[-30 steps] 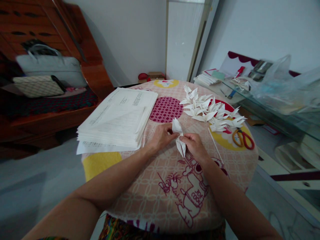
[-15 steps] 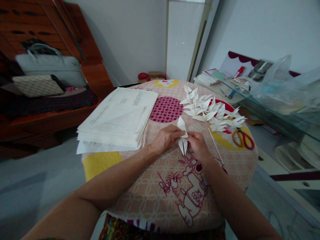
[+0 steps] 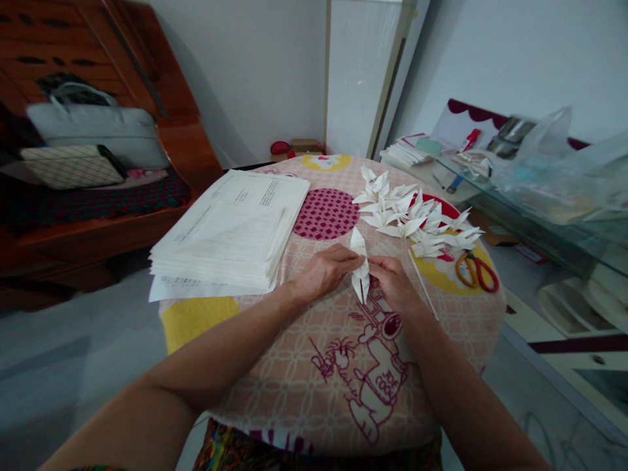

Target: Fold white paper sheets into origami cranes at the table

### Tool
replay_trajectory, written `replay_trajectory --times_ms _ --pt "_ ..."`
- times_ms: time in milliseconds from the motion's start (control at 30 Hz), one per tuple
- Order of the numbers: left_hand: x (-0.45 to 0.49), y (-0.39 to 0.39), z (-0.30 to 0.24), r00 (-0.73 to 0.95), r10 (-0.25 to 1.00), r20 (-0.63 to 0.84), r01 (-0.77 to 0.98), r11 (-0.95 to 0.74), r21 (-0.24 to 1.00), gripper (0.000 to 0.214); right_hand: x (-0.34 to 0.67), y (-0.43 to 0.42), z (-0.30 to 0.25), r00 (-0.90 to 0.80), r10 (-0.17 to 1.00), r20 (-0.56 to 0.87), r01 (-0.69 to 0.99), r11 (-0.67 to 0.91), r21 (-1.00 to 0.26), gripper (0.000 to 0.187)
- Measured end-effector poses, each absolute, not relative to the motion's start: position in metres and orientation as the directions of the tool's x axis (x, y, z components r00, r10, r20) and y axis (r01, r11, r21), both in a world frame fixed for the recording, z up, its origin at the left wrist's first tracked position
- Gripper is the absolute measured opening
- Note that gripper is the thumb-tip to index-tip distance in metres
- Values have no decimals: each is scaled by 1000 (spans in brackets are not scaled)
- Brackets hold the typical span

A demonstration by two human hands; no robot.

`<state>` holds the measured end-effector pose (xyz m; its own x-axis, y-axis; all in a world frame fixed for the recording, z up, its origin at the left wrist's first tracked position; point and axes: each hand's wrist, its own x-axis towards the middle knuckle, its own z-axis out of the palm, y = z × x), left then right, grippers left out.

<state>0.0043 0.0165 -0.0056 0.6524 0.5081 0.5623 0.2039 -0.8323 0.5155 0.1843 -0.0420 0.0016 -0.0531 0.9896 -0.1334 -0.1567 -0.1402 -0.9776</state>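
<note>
Both hands, left hand (image 3: 321, 271) and right hand (image 3: 392, 282), fingers pinching the folded paper piece (image 3: 360, 265), now more upright than before.

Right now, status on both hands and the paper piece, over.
Left hand and right hand both pinching the folded paper piece above the tablecloth. Finished paper cranes and scissors lie beyond, apart. Nothing between the hands.
</note>
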Motion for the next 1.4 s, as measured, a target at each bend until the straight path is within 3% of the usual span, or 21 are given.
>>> replay_trajectory --times_ms 233,633,733,833,900,967,1067,1133,1267,1400 --pt "3 17 -5 682 446 579 160 -864 478 29 190 -44 4 -59 987 -152 -138 -158 -978 18" --pt "5 16 -6 690 388 611 162 -905 392 29 192 -43 1 -24 990 -137 -201 -139 -970 28" --pt "7 16 -7 647 415 640 150 -892 427 27 190 -44 2 0 988 -153 -186 -150 -971 25" --pt "6 16 -6 489 636 597 184 -744 642 24 189 -44 1 41 987 -153 -134 -146 -980 24" --pt "5 17 -4 369 818 442 150 -521 840 20 190 -43 -1 69 990 -119 -83 -113 -990 26" --pt "5 16 -2 342 909 240 17 -261 965 15 191 -42 -3 86 993 -75 -44 -72 -996 27" --pt "8 13 2 417 907 53 -211 40 977 19 192 -42 -6 85 996 -33 -9 -32 -999 28" --pt "10 10 5 440 898 -1 -298 147 943 31 192 -42 -6 72 997 -16 8 -16 -1000 29" --pt "13 8 6 425 905 -26 -346 189 919 47 192 -45 -4 16 1000 6 32 6 -999 31" --pt "13 7 7 444 896 5 -358 172 918 45 191 -47 -1 -30 999 11 41 12 -999 32"
